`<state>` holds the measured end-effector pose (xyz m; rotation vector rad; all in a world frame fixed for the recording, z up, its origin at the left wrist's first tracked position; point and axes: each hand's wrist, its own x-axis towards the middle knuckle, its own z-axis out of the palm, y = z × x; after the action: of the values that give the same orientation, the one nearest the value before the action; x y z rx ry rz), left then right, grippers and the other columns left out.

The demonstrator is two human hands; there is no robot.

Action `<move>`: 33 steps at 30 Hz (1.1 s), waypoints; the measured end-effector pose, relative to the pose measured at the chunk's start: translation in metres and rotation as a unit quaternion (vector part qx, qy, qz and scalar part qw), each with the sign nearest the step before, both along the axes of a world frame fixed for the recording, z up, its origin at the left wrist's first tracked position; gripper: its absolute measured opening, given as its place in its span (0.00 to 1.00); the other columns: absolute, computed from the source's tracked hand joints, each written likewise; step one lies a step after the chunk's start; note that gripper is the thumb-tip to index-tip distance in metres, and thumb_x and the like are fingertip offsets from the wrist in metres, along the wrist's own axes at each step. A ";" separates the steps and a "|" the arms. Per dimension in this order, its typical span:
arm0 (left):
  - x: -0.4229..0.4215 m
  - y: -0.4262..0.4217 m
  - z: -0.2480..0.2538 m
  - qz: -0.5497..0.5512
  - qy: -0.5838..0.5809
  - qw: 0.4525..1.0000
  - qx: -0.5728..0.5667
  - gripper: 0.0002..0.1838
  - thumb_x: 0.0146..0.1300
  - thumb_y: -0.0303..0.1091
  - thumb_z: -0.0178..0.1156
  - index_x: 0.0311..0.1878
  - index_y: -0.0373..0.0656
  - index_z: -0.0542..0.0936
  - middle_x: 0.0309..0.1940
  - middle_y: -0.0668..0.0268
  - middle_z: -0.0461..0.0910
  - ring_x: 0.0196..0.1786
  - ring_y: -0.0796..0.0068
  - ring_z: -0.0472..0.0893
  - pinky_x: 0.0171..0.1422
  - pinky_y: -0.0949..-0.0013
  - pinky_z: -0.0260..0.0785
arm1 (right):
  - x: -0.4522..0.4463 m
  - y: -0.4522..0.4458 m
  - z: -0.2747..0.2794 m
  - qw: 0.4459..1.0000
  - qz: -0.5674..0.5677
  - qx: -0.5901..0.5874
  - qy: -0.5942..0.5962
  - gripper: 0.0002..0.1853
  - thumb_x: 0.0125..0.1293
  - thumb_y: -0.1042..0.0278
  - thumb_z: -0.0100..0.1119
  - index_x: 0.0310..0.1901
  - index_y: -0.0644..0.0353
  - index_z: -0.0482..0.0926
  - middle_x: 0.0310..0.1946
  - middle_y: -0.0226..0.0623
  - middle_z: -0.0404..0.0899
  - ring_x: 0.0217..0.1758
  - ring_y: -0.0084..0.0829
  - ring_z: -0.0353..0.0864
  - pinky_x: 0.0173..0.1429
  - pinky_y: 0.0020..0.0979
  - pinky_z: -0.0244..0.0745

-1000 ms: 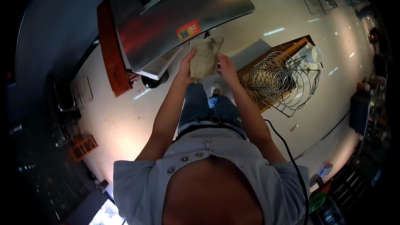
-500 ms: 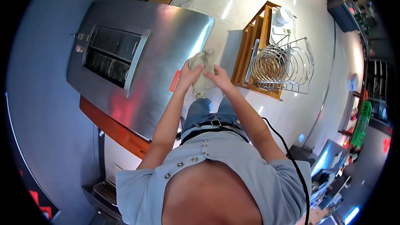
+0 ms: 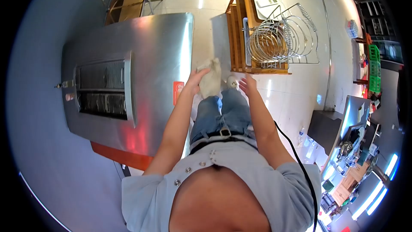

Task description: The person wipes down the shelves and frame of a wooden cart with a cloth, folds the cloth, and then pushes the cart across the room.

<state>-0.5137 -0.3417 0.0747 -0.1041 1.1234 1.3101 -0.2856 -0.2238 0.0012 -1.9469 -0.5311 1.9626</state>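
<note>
one cloth [image 3: 210,82] in left hand [image 3: 195,80]

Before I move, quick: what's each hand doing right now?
Left hand: closed on the pale cloth.
Right hand: open, apart from the cloth, holding nothing that I can see.

Upper limbs, viewed from above. L arm [image 3: 171,131] extended fwd & down, elbow approx. straight; L hand [image 3: 195,82] closed in a grip, thumb uppermost, other fingers mostly hidden. R arm [image 3: 264,129] likewise extended, wrist approx. in line w/ forearm; R hand [image 3: 248,85] open, fingers parted, loosely bent, directed fwd & inward. Hands well apart, at abt. equal reach, beyond the thighs [image 3: 222,114].
</note>
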 end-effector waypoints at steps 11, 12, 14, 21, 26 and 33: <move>0.086 0.044 -0.077 0.018 -0.023 0.995 -0.090 0.26 0.62 0.41 0.62 0.58 0.40 0.65 0.50 0.58 0.75 0.50 0.65 0.78 0.51 0.61 0.75 | 0.132 0.085 -0.083 0.968 -0.216 0.123 0.041 0.24 0.62 0.59 0.53 0.58 0.55 0.63 0.58 0.45 0.62 0.55 0.51 0.70 0.58 0.54 0.68; 0.100 0.048 -0.090 0.013 -0.029 0.995 -0.095 0.24 0.63 0.39 0.60 0.58 0.43 0.64 0.49 0.57 0.74 0.51 0.65 0.78 0.51 0.61 0.74 | 0.130 0.088 -0.075 0.965 -0.233 0.111 0.054 0.22 0.61 0.60 0.54 0.55 0.54 0.65 0.53 0.42 0.64 0.52 0.49 0.72 0.53 0.54 0.71; 0.128 0.060 -0.102 0.015 -0.037 0.995 -0.095 0.23 0.63 0.37 0.59 0.57 0.45 0.63 0.49 0.56 0.74 0.51 0.64 0.77 0.50 0.60 0.74 | 0.128 0.096 -0.066 0.964 -0.238 0.100 0.068 0.19 0.61 0.61 0.55 0.52 0.53 0.64 0.48 0.38 0.66 0.47 0.47 0.73 0.48 0.54 0.73; 0.226 0.113 -0.095 0.045 0.337 0.937 -0.081 0.28 0.66 0.30 0.52 0.68 0.51 0.57 0.60 0.53 0.66 0.58 0.57 0.71 0.66 0.64 0.60 | 0.151 0.129 -0.085 0.986 -0.106 0.080 0.105 0.32 0.55 0.82 0.51 0.59 0.50 0.50 0.52 0.42 0.63 0.51 0.43 0.71 0.51 0.51 0.76; 0.254 0.141 -0.120 -0.008 0.363 0.926 -0.105 0.23 0.63 0.28 0.51 0.62 0.57 0.68 0.56 0.42 0.65 0.57 0.44 0.69 0.64 0.59 0.61 | 0.148 0.134 -0.083 0.979 -0.112 0.077 0.149 0.27 0.56 0.83 0.48 0.55 0.53 0.51 0.48 0.44 0.66 0.49 0.44 0.74 0.49 0.52 0.77; 0.274 0.162 -0.106 -0.017 0.335 0.926 -0.172 0.25 0.60 0.24 0.52 0.61 0.57 0.69 0.53 0.44 0.60 0.57 0.44 0.67 0.65 0.59 0.60 | 0.156 0.148 -0.077 0.984 -0.068 0.145 0.079 0.32 0.51 0.86 0.52 0.56 0.54 0.52 0.50 0.41 0.68 0.48 0.39 0.76 0.40 0.40 0.81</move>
<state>-0.2399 -0.1794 -0.0311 0.1178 1.9267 1.1272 -0.1300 -0.0758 -0.0757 -1.5924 -0.5879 1.8194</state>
